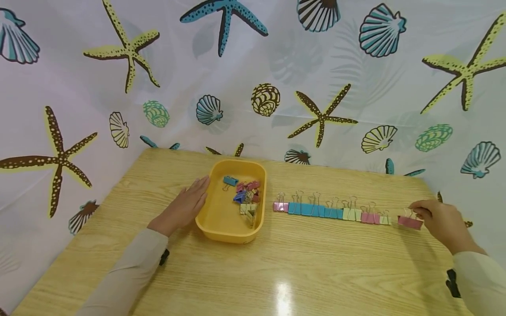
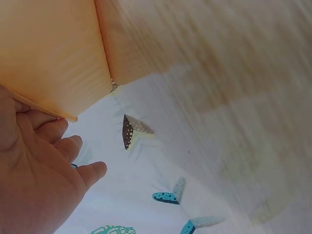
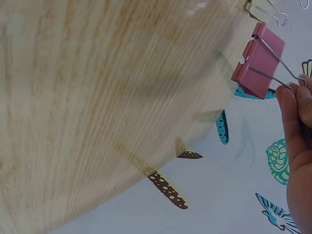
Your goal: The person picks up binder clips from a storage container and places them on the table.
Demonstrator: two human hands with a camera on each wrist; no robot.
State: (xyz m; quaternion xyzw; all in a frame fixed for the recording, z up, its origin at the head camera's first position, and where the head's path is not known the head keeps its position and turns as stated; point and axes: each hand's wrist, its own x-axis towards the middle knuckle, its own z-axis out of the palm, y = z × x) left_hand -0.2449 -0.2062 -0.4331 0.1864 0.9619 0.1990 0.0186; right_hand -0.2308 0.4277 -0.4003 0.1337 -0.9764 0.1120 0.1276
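A white cloth (image 1: 253, 66) printed with starfish, seashells and faint leaves hangs behind the wood-grained desk (image 1: 336, 267) and down its left and right sides. A bright glare spot shines near the desk's front. 2 pale sleeves (image 1: 130, 267) reach in from the near corners. Left of the middle stands a yellow tray (image 1: 215, 210), with blue, pink and pale yellow binder clips (image 1: 248, 209) jumbled mostly along its right side. To the tray's right, a row of 7 clips (image 1: 312, 210) runs across the desk, wire handles up: 1 pink-purple, 3 blue, 1 pale yellow, 1 pink, 1 small pale yellow. The left hand (image 1: 187, 204), fingers extended, rests against the tray's left side. The right hand (image 1: 446, 221) pinches the wire handles of a pink clip (image 1: 410, 222), held just beyond the row's right end, a gap between them; whether it touches the desk is hard to tell.
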